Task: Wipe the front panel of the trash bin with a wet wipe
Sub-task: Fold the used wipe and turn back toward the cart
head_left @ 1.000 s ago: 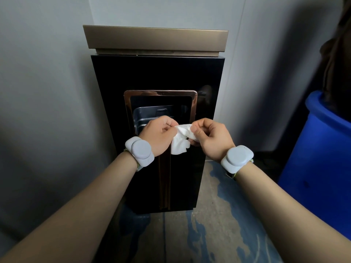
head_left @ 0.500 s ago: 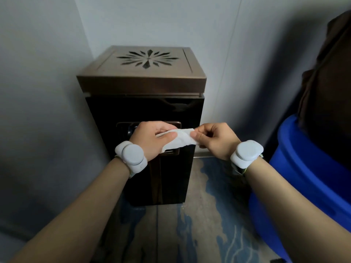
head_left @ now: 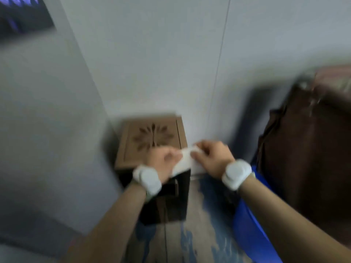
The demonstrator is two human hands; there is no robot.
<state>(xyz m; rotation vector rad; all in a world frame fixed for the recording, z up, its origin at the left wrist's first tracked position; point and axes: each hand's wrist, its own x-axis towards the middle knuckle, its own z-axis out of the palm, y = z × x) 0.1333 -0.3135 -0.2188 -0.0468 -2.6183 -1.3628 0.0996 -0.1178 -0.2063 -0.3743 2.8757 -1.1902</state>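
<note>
Both hands, left [head_left: 163,164] and right [head_left: 212,158], pinch the wet wipe [head_left: 185,164] above the trash bin [head_left: 150,143]; I'd open it flat before touching the black front panel [head_left: 171,204].

We see bare forearms with no sleeves. Our left hand [head_left: 161,161] and right hand [head_left: 214,158] each carry a rounded pale grey wrist device [head_left: 149,179] on a light strap, blurred.

Blue-streaked floor [head_left: 205,224] carries trash bin [head_left: 152,141], blue tub [head_left: 252,224].
</note>
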